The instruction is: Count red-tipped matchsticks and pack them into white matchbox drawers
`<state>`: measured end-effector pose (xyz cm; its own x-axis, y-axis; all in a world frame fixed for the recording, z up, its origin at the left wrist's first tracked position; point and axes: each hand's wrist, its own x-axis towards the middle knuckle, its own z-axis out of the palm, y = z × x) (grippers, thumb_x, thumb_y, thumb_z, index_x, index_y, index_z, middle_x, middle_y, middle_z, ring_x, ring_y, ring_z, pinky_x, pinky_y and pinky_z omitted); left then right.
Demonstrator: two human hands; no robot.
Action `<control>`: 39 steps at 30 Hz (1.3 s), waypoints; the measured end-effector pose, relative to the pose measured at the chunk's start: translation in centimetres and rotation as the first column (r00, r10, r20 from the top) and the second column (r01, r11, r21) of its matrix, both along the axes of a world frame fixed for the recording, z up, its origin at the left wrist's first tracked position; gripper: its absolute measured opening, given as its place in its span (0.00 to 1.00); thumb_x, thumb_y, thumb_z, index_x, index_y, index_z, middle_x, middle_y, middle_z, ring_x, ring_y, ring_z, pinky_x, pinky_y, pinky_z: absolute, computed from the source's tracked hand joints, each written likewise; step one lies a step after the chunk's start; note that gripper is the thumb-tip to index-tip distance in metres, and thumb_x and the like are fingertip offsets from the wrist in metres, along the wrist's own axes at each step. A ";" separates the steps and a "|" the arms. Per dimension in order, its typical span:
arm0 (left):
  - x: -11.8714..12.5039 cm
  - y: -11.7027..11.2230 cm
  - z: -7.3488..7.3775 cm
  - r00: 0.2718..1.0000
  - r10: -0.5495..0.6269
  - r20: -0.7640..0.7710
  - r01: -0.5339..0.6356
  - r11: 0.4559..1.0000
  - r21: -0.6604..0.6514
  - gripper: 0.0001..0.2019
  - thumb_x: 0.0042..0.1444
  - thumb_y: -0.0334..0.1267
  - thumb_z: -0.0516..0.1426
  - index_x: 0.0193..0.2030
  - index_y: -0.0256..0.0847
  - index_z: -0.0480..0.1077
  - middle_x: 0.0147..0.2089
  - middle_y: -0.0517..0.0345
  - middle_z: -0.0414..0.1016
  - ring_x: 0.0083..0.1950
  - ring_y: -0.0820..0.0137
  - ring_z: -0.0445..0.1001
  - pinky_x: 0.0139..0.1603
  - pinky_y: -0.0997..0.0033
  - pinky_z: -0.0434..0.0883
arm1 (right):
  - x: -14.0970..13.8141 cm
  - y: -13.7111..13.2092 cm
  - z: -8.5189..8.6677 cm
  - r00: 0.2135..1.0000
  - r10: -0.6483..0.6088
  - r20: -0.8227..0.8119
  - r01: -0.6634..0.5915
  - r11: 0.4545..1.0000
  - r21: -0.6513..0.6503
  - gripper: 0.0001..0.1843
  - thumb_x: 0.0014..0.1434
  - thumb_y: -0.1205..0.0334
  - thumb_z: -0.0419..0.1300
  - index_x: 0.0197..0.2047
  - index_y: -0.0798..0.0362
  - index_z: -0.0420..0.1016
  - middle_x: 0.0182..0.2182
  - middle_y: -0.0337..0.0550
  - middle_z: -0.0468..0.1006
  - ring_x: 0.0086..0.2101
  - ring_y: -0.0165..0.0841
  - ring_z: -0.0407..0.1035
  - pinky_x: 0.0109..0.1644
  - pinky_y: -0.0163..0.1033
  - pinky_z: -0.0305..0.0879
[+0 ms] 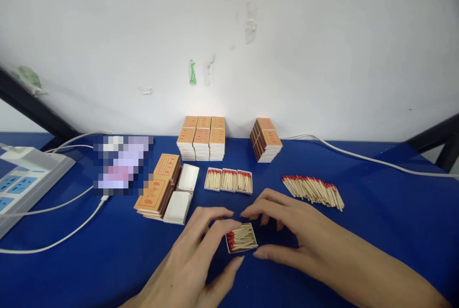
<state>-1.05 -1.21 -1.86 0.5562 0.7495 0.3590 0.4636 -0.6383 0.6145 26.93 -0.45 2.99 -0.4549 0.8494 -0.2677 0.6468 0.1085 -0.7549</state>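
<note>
A white matchbox tray (242,238) full of red-tipped matches lies on the blue table between my two hands. My left hand (201,250) curves around its left side, fingers apart; one fingertip overlaps the tray's far left corner, and I cannot tell if it touches. At the right side is my right hand (290,226), thumb and fingers spread, the thumb close to the tray's near right corner. Just beyond stand three filled trays (228,180) in a row. A loose pile of matches (313,190) lies past my right hand.
Orange matchbox sleeves (158,188) are stacked at left beside white trays (182,193). Stacked matchboxes (201,138) and a smaller stack (266,139) stand by the wall. A power strip (21,183), white cables (53,250) and a blurred-out item (124,162) occupy the left.
</note>
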 end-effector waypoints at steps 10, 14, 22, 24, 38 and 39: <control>-0.1 0.5 -0.1 0.992 -0.104 0.067 0.115 0.974 -0.194 0.28 0.74 0.26 0.65 0.72 0.56 0.68 0.57 0.61 0.82 0.54 0.66 0.83 0.57 0.68 0.82 | -0.8 1.2 -0.6 0.999 -0.014 -0.051 0.007 0.991 -0.133 0.13 0.70 0.46 0.76 0.49 0.42 0.82 0.47 0.33 0.81 0.47 0.35 0.74 0.49 0.41 0.66; 0.0 0.6 0.1 0.991 -0.100 0.094 0.118 0.972 -0.202 0.25 0.73 0.26 0.67 0.69 0.55 0.70 0.54 0.64 0.82 0.52 0.67 0.82 0.55 0.71 0.81 | -1.1 0.7 -0.4 0.999 -0.023 -0.040 0.018 0.993 -0.119 0.15 0.69 0.43 0.75 0.50 0.41 0.82 0.46 0.34 0.82 0.46 0.36 0.74 0.49 0.41 0.67; 0.2 0.4 0.2 0.982 -0.131 0.139 0.155 0.971 -0.183 0.21 0.71 0.23 0.67 0.62 0.51 0.72 0.56 0.63 0.82 0.54 0.70 0.82 0.57 0.74 0.80 | -1.8 0.3 0.1 0.999 -0.040 0.017 0.042 0.996 -0.073 0.13 0.74 0.43 0.70 0.48 0.42 0.81 0.46 0.35 0.81 0.45 0.37 0.74 0.48 0.41 0.67; 0.2 0.5 0.1 0.983 -0.134 0.124 0.153 0.975 -0.164 0.20 0.72 0.24 0.67 0.62 0.50 0.73 0.57 0.61 0.82 0.55 0.69 0.82 0.58 0.72 0.80 | -1.7 0.3 0.2 0.999 -0.043 0.010 0.044 0.996 -0.077 0.13 0.76 0.42 0.68 0.49 0.41 0.81 0.46 0.35 0.82 0.46 0.37 0.74 0.50 0.42 0.68; 0.1 0.5 -0.2 0.980 -0.172 0.096 0.178 0.982 -0.059 0.11 0.75 0.26 0.65 0.57 0.45 0.75 0.56 0.53 0.83 0.52 0.64 0.81 0.52 0.65 0.83 | -1.9 0.1 -0.4 0.999 -0.029 0.038 0.030 0.999 -0.013 0.12 0.70 0.49 0.75 0.47 0.43 0.79 0.44 0.34 0.81 0.43 0.35 0.74 0.46 0.41 0.67; 0.1 0.6 -0.1 0.980 -0.172 0.095 0.178 0.982 -0.059 0.11 0.75 0.26 0.64 0.57 0.45 0.75 0.56 0.53 0.83 0.51 0.63 0.81 0.52 0.65 0.84 | -1.9 0.1 -0.4 0.999 -0.026 0.037 0.026 1.000 -0.010 0.12 0.71 0.48 0.74 0.47 0.43 0.79 0.44 0.34 0.80 0.43 0.35 0.74 0.46 0.41 0.66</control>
